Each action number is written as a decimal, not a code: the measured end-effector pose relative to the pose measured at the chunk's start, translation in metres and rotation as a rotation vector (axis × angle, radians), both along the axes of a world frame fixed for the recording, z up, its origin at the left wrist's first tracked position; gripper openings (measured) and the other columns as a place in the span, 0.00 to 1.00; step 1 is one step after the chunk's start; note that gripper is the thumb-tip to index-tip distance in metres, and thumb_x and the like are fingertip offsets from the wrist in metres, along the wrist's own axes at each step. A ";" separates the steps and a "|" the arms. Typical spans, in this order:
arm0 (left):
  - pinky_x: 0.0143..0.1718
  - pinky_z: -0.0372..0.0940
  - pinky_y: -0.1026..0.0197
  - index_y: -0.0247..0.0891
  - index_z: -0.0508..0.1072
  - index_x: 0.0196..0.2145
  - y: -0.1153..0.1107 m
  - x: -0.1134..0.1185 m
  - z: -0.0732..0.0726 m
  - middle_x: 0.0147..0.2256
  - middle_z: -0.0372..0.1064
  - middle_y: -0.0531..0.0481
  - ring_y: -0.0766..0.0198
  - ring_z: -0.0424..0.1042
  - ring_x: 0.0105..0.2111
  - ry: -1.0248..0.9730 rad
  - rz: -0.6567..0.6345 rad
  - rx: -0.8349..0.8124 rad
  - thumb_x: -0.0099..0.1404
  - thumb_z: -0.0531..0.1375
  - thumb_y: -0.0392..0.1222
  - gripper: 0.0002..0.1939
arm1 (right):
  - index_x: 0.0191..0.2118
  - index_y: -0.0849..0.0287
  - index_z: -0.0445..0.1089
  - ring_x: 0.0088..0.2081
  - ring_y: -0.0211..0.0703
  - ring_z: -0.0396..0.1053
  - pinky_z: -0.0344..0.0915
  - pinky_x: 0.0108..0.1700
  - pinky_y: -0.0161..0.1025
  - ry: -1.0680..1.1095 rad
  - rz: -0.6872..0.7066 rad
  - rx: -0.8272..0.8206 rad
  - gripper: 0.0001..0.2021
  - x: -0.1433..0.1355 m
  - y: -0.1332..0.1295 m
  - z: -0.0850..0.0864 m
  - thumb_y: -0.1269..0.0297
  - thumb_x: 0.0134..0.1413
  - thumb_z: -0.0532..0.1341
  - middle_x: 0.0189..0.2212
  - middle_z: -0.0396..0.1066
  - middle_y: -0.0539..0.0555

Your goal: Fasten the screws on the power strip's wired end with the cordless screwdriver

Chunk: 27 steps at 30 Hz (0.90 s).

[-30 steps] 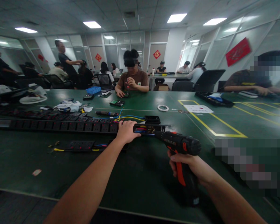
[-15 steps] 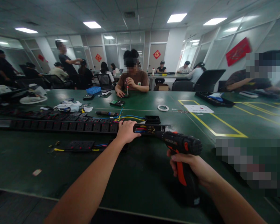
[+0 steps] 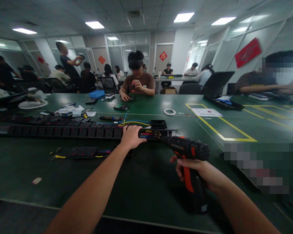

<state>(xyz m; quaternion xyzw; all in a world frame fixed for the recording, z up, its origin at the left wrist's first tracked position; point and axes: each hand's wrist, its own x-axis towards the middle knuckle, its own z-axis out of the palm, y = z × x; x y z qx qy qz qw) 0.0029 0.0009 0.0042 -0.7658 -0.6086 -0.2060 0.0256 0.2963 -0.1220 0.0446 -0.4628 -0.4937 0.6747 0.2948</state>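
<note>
A long black power strip (image 3: 83, 132) with a row of sockets lies across the green table. My left hand (image 3: 133, 137) grips it near its right end, beside an opening where coloured wires (image 3: 146, 133) show. In my right hand (image 3: 192, 165) is a black and orange power drill (image 3: 188, 148), held by the handle. The drill's nose points left at the strip's open right end; its exact tip is hard to make out. Nearer to me, a short black socket piece (image 3: 84, 152) with wires lies left of my left forearm.
Behind the strip lie a dark screwdriver-like tool (image 3: 109, 118), a plastic bag (image 3: 72, 111), a white ring (image 3: 169, 111) and a blue basket (image 3: 96, 94). A black tray (image 3: 223, 102) stands back right. Across the table a person (image 3: 138, 81) holds a red screwdriver.
The view has shifted slightly. My right index finger now sticks out from the drill handle, away from the trigger. My left hand stays on the strip.
</note>
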 end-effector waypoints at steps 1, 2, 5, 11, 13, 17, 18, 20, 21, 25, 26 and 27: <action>0.66 0.47 0.39 0.47 0.72 0.58 0.000 0.000 0.000 0.59 0.71 0.44 0.43 0.66 0.60 -0.002 0.000 0.002 0.60 0.69 0.61 0.32 | 0.42 0.61 0.74 0.28 0.44 0.73 0.67 0.32 0.39 0.001 0.008 0.005 0.22 0.001 0.001 -0.001 0.50 0.48 0.72 0.24 0.75 0.51; 0.66 0.47 0.39 0.47 0.72 0.58 0.000 0.000 0.000 0.59 0.71 0.44 0.43 0.66 0.60 -0.003 -0.001 0.004 0.60 0.69 0.61 0.33 | 0.41 0.61 0.74 0.28 0.44 0.73 0.67 0.33 0.39 0.003 0.013 0.007 0.21 0.002 0.001 -0.003 0.49 0.48 0.72 0.25 0.75 0.52; 0.66 0.47 0.39 0.47 0.72 0.58 0.000 0.000 0.000 0.59 0.71 0.44 0.43 0.66 0.60 -0.005 -0.003 0.007 0.60 0.69 0.61 0.33 | 0.38 0.61 0.74 0.30 0.44 0.73 0.67 0.35 0.40 -0.003 0.014 0.032 0.20 0.003 0.003 -0.006 0.49 0.48 0.73 0.28 0.76 0.53; 0.66 0.48 0.39 0.46 0.72 0.58 -0.001 0.001 0.001 0.58 0.72 0.44 0.43 0.67 0.59 0.000 0.002 0.004 0.59 0.69 0.61 0.33 | 0.35 0.61 0.75 0.32 0.45 0.71 0.66 0.37 0.42 -0.025 -0.012 0.103 0.20 0.003 0.004 -0.009 0.48 0.47 0.73 0.30 0.74 0.53; 0.66 0.48 0.38 0.45 0.72 0.58 -0.001 0.001 0.001 0.58 0.72 0.44 0.43 0.67 0.59 0.003 -0.002 0.005 0.59 0.70 0.61 0.33 | 0.34 0.61 0.75 0.32 0.45 0.71 0.65 0.37 0.42 -0.030 -0.023 0.116 0.19 0.003 0.005 -0.010 0.49 0.47 0.73 0.30 0.74 0.53; 0.66 0.48 0.38 0.45 0.71 0.59 0.000 0.001 0.000 0.59 0.71 0.44 0.43 0.66 0.60 0.006 -0.004 0.004 0.59 0.69 0.61 0.34 | 0.34 0.61 0.74 0.30 0.45 0.70 0.64 0.35 0.41 -0.027 -0.045 0.130 0.18 0.003 0.006 -0.012 0.51 0.45 0.73 0.29 0.73 0.52; 0.66 0.48 0.38 0.45 0.71 0.59 0.000 0.001 0.000 0.60 0.71 0.44 0.43 0.66 0.60 0.006 -0.002 0.002 0.59 0.69 0.61 0.34 | 0.34 0.61 0.74 0.29 0.44 0.69 0.63 0.34 0.41 -0.025 -0.047 0.134 0.18 0.002 0.006 -0.013 0.52 0.45 0.73 0.28 0.72 0.52; 0.66 0.48 0.38 0.45 0.71 0.59 0.000 0.001 0.000 0.60 0.71 0.44 0.43 0.66 0.60 0.006 0.001 0.001 0.60 0.69 0.61 0.34 | 0.34 0.61 0.74 0.28 0.44 0.68 0.63 0.33 0.40 -0.023 -0.049 0.143 0.17 0.002 0.007 -0.013 0.52 0.45 0.72 0.27 0.72 0.51; 0.66 0.48 0.38 0.45 0.72 0.58 -0.001 0.001 0.000 0.59 0.71 0.44 0.43 0.66 0.60 0.005 0.001 0.004 0.60 0.69 0.61 0.33 | 0.34 0.61 0.74 0.28 0.43 0.68 0.62 0.32 0.40 -0.021 -0.045 0.146 0.17 0.002 0.007 -0.013 0.53 0.45 0.72 0.26 0.71 0.50; 0.66 0.48 0.38 0.46 0.72 0.58 -0.001 0.001 0.001 0.59 0.71 0.44 0.42 0.66 0.60 0.007 -0.002 0.010 0.60 0.69 0.61 0.33 | 0.33 0.60 0.73 0.27 0.42 0.66 0.62 0.32 0.39 -0.019 -0.028 0.142 0.15 0.001 0.007 -0.013 0.55 0.44 0.71 0.25 0.70 0.49; 0.66 0.48 0.38 0.46 0.72 0.58 -0.001 0.001 0.001 0.59 0.71 0.44 0.42 0.66 0.60 0.008 -0.003 0.009 0.60 0.69 0.61 0.33 | 0.33 0.60 0.73 0.27 0.42 0.66 0.61 0.31 0.38 -0.023 -0.031 0.143 0.15 0.001 0.008 -0.013 0.55 0.44 0.70 0.25 0.70 0.49; 0.66 0.48 0.38 0.46 0.72 0.59 -0.001 0.001 0.001 0.60 0.71 0.44 0.42 0.66 0.60 0.009 -0.003 0.007 0.60 0.69 0.61 0.33 | 0.33 0.60 0.73 0.27 0.42 0.66 0.61 0.31 0.38 -0.025 -0.031 0.145 0.14 0.001 0.008 -0.013 0.55 0.44 0.70 0.25 0.70 0.49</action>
